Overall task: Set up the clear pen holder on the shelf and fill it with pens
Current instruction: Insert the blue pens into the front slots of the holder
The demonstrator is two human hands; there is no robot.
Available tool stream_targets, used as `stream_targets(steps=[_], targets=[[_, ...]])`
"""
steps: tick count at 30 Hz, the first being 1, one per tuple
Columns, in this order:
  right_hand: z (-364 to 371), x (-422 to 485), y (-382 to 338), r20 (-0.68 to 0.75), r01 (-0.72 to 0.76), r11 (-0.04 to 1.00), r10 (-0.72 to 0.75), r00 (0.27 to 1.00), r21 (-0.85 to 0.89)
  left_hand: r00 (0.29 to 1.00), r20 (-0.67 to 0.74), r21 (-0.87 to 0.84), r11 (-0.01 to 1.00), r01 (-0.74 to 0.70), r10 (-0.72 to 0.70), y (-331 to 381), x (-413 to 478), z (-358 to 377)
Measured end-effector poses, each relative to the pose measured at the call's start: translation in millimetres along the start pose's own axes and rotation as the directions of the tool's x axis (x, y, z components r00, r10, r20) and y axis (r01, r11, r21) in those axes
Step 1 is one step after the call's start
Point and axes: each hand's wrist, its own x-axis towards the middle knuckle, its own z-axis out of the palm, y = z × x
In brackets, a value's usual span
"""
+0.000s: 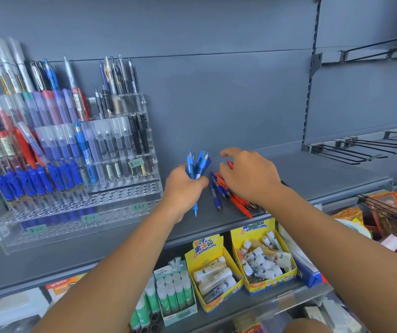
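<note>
A clear tiered pen holder [125,195] stands on the grey shelf [312,174] at the left. Its back tiers hold many pens; the front rows of holes show no pens. My left hand [183,188] grips a bundle of blue pens [197,164], upright, just right of the holder. A loose pile of blue and red pens [226,191] lies on the shelf beside it. My right hand [248,174] hovers over that pile with fingers spread and reaching down; what its fingertips touch is hidden.
Below the shelf, yellow boxes of glue sticks [262,258] and a teal box of glue sticks [175,292] stand on a lower shelf. Black hooks [351,152] jut from the back panel at the right. Packaged goods [389,212] hang at the far right.
</note>
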Motion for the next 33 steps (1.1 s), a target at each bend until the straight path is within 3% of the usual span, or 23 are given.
stream_targets(steps=[3, 7, 9, 13, 21, 26, 33], targets=[[2.1, 0.1, -9.2, -0.015, -0.006, 0.997, 0.007, 1.000, 0.071, 0.993, -0.044, -0.009, 0.994, -0.108, 0.108, 1.5, -10.2, -8.8], [5.7, -2.3, -33.9, -0.045, 0.097, 0.925, -0.087, 0.995, 0.368, 0.970, -0.164, -0.032, 0.982, -0.185, 0.178, 1.0, -20.0, -27.2], [5.4, -6.4, -52.8, -0.042, 0.153, 0.845, -0.153, 0.987, 0.512, 0.964, -0.153, -0.003, 0.975, -0.221, 0.218, -1.7, -24.8, -37.1], [2.4, -13.4, -92.3, -0.061, 0.225, 0.731, -0.244, 0.968, 0.644, 0.948, -0.089, 0.020, 0.952, -0.305, 0.306, -9.3, -34.1, -57.1], [22.6, -25.7, -148.2, -0.125, 0.358, 0.702, -0.362, 0.924, 0.615, 0.951, -0.092, -0.063, 0.951, -0.303, 0.297, -12.0, -49.9, -105.2], [34.3, -24.3, -170.5, -0.111, 0.325, 0.673, -0.341, 0.934, 0.665, 0.949, -0.098, -0.062, 0.949, -0.308, 0.301, -15.0, -54.6, -135.2], [52.4, -16.0, -187.0, -0.120, 0.307, 0.652, -0.315, 0.942, 0.693, 0.932, -0.271, -0.028, 0.966, -0.256, 0.240, -46.5, -50.3, -184.4]])
